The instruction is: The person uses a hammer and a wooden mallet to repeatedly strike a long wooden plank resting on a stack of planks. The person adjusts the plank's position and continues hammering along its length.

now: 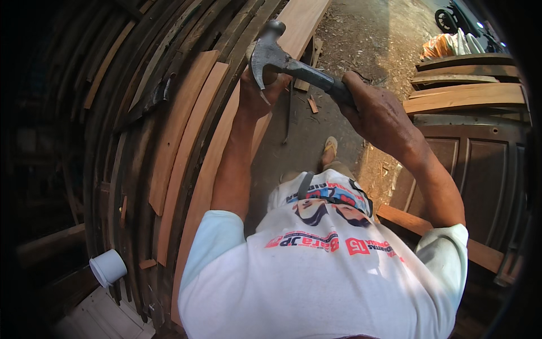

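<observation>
A claw hammer (307, 73) with a dark metal head and dark handle is held up in front of me. My right hand (381, 110) is wrapped round the end of its handle. Below the hammer head, my left hand (262, 96) is at a long light-brown plank (217, 155). The claw covers most of its fingers, so I cannot see whether they hold anything. The plank runs from beside my left arm towards the far top of the view.
Dark weathered boards (121, 141) are stacked along the left, with two shorter fresh-cut boards (183, 133) on them. A white tub (108, 268) sits at lower left. To the right are more planks (468, 97) and a brown panelled door (480, 164). Wood chips litter the ground (361, 34).
</observation>
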Demonstrator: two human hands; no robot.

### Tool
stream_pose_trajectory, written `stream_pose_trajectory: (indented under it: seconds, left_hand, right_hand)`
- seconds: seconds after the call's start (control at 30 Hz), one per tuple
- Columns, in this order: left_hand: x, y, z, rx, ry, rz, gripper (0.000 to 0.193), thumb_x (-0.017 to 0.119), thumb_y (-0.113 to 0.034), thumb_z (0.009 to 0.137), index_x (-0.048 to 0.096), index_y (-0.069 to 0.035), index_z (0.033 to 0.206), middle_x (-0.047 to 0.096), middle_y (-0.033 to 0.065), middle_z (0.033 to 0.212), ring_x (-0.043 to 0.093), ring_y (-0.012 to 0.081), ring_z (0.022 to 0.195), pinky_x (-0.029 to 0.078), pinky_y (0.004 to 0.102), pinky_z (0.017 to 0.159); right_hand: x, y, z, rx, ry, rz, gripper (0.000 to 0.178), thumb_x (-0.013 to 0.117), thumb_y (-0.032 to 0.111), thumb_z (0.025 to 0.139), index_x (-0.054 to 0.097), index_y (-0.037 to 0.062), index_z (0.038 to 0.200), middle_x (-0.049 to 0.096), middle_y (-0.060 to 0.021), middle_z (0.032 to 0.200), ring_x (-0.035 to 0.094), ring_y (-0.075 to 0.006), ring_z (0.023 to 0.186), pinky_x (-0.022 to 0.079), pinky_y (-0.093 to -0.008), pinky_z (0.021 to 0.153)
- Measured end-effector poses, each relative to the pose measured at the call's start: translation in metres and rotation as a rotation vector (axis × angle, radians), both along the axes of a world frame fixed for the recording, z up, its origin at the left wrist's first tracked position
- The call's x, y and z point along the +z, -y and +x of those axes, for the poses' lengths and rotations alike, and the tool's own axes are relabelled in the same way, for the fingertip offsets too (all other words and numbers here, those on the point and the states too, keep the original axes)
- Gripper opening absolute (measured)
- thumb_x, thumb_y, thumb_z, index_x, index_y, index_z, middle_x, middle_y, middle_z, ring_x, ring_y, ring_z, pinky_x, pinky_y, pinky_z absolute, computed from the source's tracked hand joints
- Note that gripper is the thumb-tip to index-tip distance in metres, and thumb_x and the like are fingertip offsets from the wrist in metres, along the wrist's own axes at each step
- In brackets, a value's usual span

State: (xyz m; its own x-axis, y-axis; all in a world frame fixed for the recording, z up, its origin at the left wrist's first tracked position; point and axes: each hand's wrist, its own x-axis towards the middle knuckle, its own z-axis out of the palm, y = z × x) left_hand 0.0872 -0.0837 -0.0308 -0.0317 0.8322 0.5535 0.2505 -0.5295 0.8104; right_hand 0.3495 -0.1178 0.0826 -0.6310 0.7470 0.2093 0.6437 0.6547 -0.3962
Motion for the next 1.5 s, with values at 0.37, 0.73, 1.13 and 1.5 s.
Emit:
stream_pose_trajectory:
  seconds: [0.37,0.73,1.13,1.5]
  left_hand:
    - [0.008,0.012,-0.001,0.018,0.095,-0.165,0.025,0.081,-0.014,0.092,0.064,-0.007,0.075,0.061,-0.0049,0.066,0.059,0.0039,0.062,0.05,0.0277,0.056]
    - [-0.009,0.012,-0.017,0.063,0.054,-0.182,0.021,0.082,-0.012,0.092,0.062,-0.009,0.088,0.059,-0.0057,0.07,0.053,0.0027,0.062,0.044,0.0216,0.054]
    - [-0.003,0.008,-0.01,0.029,0.107,-0.165,0.031,0.081,-0.017,0.093,0.061,-0.009,0.071,0.055,-0.0059,0.062,0.052,0.0055,0.06,0.046,0.0287,0.055]
    - [-0.017,0.004,-0.018,0.036,0.113,-0.176,0.026,0.083,-0.019,0.092,0.063,-0.008,0.08,0.056,-0.0054,0.064,0.052,0.0062,0.06,0.046,0.0301,0.056]
  right_hand:
    - [0.019,0.0,-0.01,-0.148,-0.448,0.044,0.025,0.074,0.012,0.095,0.052,0.0067,0.106,0.059,-0.0168,0.068,0.064,-0.0377,0.062,0.048,-0.0463,0.058]
    - [0.043,0.006,-0.018,-0.069,-0.427,0.103,0.024,0.074,0.009,0.095,0.052,0.0061,0.103,0.056,-0.0129,0.067,0.058,-0.0349,0.058,0.045,-0.0436,0.055]
    - [0.015,0.017,-0.019,-0.044,-0.313,0.129,0.023,0.074,0.016,0.098,0.056,0.0062,0.107,0.047,-0.0095,0.064,0.048,-0.0183,0.054,0.042,-0.0365,0.052]
    - [0.013,0.01,-0.018,-0.044,-0.103,-0.021,0.02,0.07,0.011,0.097,0.051,0.0061,0.103,0.06,-0.0181,0.072,0.064,-0.0409,0.066,0.047,-0.0497,0.06]
